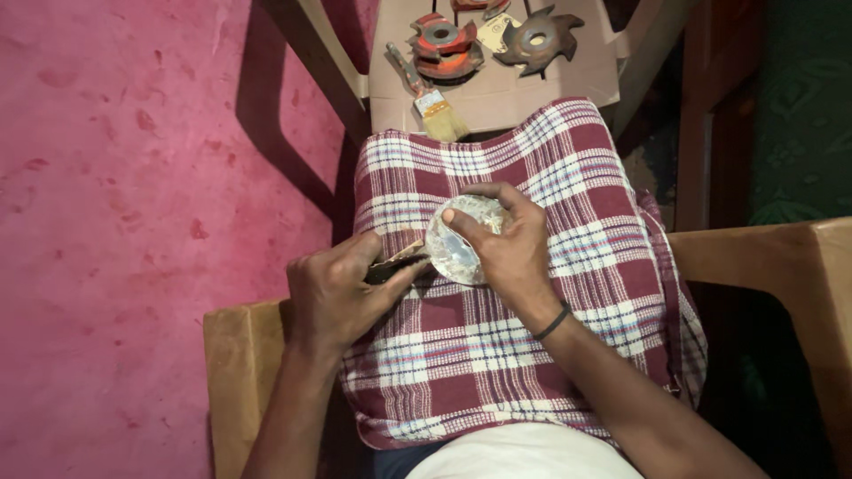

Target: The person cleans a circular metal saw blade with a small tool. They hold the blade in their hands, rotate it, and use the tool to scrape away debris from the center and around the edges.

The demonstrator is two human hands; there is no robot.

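Pink, blotchy flooring (pixel 115 177) fills the space beyond your left hand (pixel 333 293), and a maroon-and-white checked cloth (pixel 532 355) lies over your lap beneath both hands. Your right hand (pixel 510 248) grasps a round, pale, glossy disc (pixel 453 244), fingers curled over its far edge so much of it is hidden; what it is made of is hard to tell. Your left hand is clenched on a small dark tool (pixel 395 263) whose pale tip meets the disc's rim; its handle is buried in your fist. Beyond your hands, on a cardboard sheet (pixel 532 89), lie a worn paintbrush (pixel 428 96) and rusty toothed cutter heads (pixel 537 38), partly cut off at the frame's top.
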